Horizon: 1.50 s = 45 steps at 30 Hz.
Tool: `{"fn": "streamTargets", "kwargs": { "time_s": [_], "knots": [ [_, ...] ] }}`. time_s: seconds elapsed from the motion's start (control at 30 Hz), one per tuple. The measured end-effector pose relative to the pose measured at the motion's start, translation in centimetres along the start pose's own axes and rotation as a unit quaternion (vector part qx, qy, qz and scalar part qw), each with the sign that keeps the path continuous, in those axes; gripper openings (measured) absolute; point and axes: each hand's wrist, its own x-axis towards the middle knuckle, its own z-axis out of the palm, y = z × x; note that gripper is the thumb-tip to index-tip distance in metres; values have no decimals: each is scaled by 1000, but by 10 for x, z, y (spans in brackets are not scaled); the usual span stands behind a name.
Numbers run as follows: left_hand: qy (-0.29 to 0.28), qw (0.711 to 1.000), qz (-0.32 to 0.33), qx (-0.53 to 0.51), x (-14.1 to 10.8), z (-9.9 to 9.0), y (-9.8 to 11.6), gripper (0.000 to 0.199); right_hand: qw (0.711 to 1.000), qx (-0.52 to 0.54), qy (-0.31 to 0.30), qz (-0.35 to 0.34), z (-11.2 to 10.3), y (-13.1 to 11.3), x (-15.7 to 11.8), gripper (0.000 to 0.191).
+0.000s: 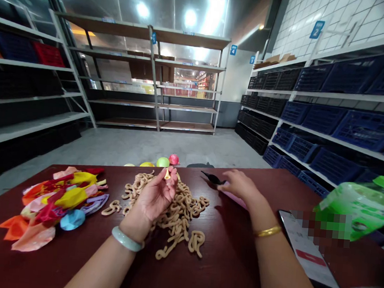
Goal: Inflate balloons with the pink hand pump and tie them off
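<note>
My left hand [159, 195] is raised above a pile of beige, curled, rope-like pieces [181, 214]. Its fingertips pinch a small pale-yellow piece with a flared end [167, 174]. To the right of the pile, my right hand [238, 184] has its fingers closed at the near end of a black pointed tool [212, 178], whose exact kind I cannot make out. Below that hand a pink strip [236, 199] shows, partly hidden by the wrist. A heap of bright, crumpled, cloth-like pieces [62, 200] lies left of the beige pile.
Everything lies on a dark red table [231, 273]. On its right are a phone [310, 253] and a green-capped pouch [357, 208]. Round items, including a green one [162, 162] and a red one [173, 159], show at the far edge. Shelves with blue crates [361, 127] stand beyond.
</note>
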Motion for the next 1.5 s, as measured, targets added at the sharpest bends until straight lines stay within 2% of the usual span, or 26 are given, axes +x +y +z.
{"fn": "streamTargets", "kwargs": {
  "time_s": [0.03,0.07,0.13,0.2,0.27,0.37,0.4,0.47,0.57,0.77,0.9,1.07,1.2,1.5],
  "knots": [
    [9,1000,16,-21,1,-1,4,19,993,-102,-49,33,-4,12,1,61],
    [16,999,33,-37,3,-1,8,20,988,-126,-75,45,-6,22,2,63],
    [28,995,73,-59,5,-3,15,21,983,-152,-94,51,-6,32,3,57],
    [47,991,106,-73,7,-5,21,21,982,-160,-86,48,-4,27,3,48],
    [68,985,137,-82,9,-8,25,20,987,-158,-35,15,-1,8,0,44],
    [81,977,183,-71,12,-13,28,18,987,-113,71,-90,7,-31,-11,46],
    [81,976,195,-61,13,-15,29,17,984,-95,80,-126,11,-43,-16,48],
    [80,972,215,-43,15,-17,29,17,978,-91,57,-180,20,-64,-26,46],
    [78,968,237,-27,16,-17,27,18,972,-109,25,-209,33,-78,-35,40],
    [67,965,254,14,16,-11,18,16,971,-129,21,-200,38,-78,-36,36],
    [58,960,270,46,19,-15,11,12,970,-137,22,-197,36,-78,-37,37],
    [14,943,304,133,23,-21,0,9,975,-128,7,-182,35,-82,-39,37],
    [11,929,330,165,22,-18,-12,14,975,-119,6,-188,34,-82,-39,39],
    [18,936,284,209,17,-16,-26,24,975,-82,34,-206,35,-76,-33,43]
  ]
}}
